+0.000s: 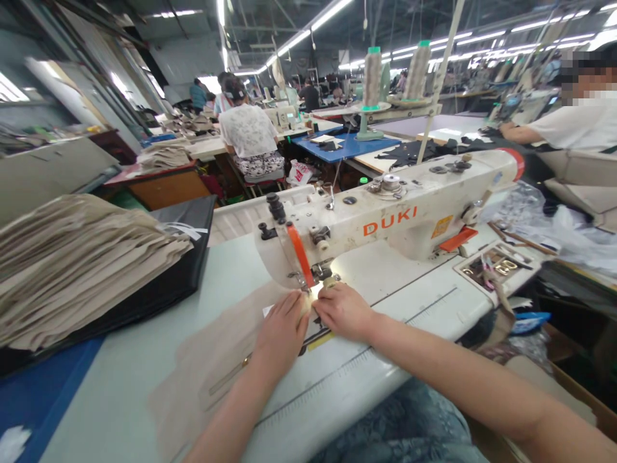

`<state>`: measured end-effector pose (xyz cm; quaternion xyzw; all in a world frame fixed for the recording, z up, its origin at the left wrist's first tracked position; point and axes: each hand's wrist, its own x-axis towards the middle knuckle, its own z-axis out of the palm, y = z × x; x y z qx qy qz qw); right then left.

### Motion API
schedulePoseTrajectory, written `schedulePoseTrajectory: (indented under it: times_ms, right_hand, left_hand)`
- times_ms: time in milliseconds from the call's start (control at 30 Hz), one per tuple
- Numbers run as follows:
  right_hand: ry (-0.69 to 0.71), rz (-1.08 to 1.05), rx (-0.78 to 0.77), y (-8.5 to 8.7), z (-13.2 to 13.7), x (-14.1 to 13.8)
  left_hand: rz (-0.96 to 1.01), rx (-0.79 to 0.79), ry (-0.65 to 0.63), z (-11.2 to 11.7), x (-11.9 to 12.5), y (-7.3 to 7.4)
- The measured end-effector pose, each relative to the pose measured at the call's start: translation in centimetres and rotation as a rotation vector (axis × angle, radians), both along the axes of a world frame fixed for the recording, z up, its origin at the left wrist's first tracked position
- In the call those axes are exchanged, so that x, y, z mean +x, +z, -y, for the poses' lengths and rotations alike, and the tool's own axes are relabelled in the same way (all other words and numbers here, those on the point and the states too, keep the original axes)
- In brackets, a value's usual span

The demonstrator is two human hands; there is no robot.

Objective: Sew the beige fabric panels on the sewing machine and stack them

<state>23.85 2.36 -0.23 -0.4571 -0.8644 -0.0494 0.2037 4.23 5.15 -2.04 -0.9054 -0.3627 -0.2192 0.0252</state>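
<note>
A thin beige fabric piece [212,344] lies on the pale sewing machine table, reaching up to the lit needle area. My left hand [285,325] rests flat on it, fingers stretched toward the presser foot [306,288]. Close by on the right, my right hand [346,311] has curled fingers pinched at the fabric's edge by the needle; the fingertips are partly hidden. Above both hands stands the white sewing machine [385,222] with an orange finger guard [299,254]. A zipper-like strip with a metal piece [245,361] shows beside my left wrist.
A tall stack of beige fabric pieces [87,257] sits on black material [205,238] at the left. A parts tray [501,267] is set into the table at the right. Thread cones [372,80] stand behind the machine. Other people [248,132] work at nearby tables.
</note>
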Motion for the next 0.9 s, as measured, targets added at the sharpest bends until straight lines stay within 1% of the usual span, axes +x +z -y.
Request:
schedulePoseTrajectory:
  times_ms: [133, 200, 267, 333, 367, 400, 433, 467, 500, 600, 667, 700, 733, 767, 800, 833, 867, 900]
  right_hand:
    - [0.077, -0.066, 0.054, -0.2, 0.5, 0.1]
    - [0.128, -0.092, 0.069, -0.3, 0.6, 0.1]
    - [0.172, -0.102, 0.073, -0.4, 0.6, 0.2]
    - [0.200, -0.095, 0.070, -0.3, 0.7, 0.3]
    - [0.211, -0.088, 0.068, -0.1, 0.8, 0.3]
    - [0.221, -0.082, 0.068, 0.1, 1.0, 0.4]
    - [0.234, -0.078, 0.068, 0.3, 1.2, 0.3]
    - [0.249, -0.077, 0.070, 0.5, 1.6, 0.2]
    - [0.272, -0.082, 0.071, 0.7, 2.1, 0.1]
    - [0.364, -0.129, 0.033, 0.8, 3.6, -0.5]
    - [0.401, -0.152, -0.029, 0.5, 4.3, -0.8]
    - [0.417, -0.166, -0.040, 0.3, 4.6, -1.0]
    - [0.419, -0.182, -0.051, 0.1, 4.8, -1.1]
    - [0.418, -0.205, -0.054, -0.1, 4.9, -1.2]
    - [0.408, -0.228, -0.055, -0.3, 4.9, -1.2]
    - [0.395, -0.247, -0.054, -0.3, 4.9, -1.3]
    - [0.381, -0.263, -0.050, -0.4, 4.9, -1.4]
    - [0.368, -0.271, -0.045, -0.3, 4.8, -1.4]
  left_hand:
    - [-0.037, -0.086, 0.039, 3.4, -2.2, 0.0]
    - [-0.023, -0.073, 0.056, 5.3, -3.1, 0.5]
    - [0.052, 0.043, 0.113, 6.7, -3.8, 1.6]
    - [0.180, 0.199, 0.235, 7.9, -4.8, 2.8]
    - [0.237, 0.250, 0.313, 8.4, -5.5, 3.3]
    - [0.263, 0.269, 0.379, 8.9, -6.3, 3.6]
    - [0.244, 0.254, 0.409, 9.6, -7.3, 3.7]
    - [0.181, 0.207, 0.400, 10.4, -8.4, 3.5]
    - [0.082, 0.134, 0.360, 11.4, -9.5, 3.1]
    - [-0.239, -0.112, 0.208, 15.2, -12.5, 0.9]
    - [-0.313, -0.194, 0.189, 17.3, -14.1, -0.2]
    - [-0.294, -0.204, 0.201, 18.0, -14.9, -0.3]
    - [-0.242, -0.202, 0.239, 18.2, -15.8, 0.2]
    - [-0.167, -0.198, 0.317, 17.9, -16.9, 1.2]
    - [-0.081, -0.191, 0.436, 17.1, -18.1, 2.8]
    - [0.007, -0.173, 0.588, 15.8, -19.4, 5.0]
    - [0.081, -0.154, 0.771, 14.0, -20.8, 7.7]
    - [0.127, -0.117, 0.946, 12.0, -22.2, 10.8]
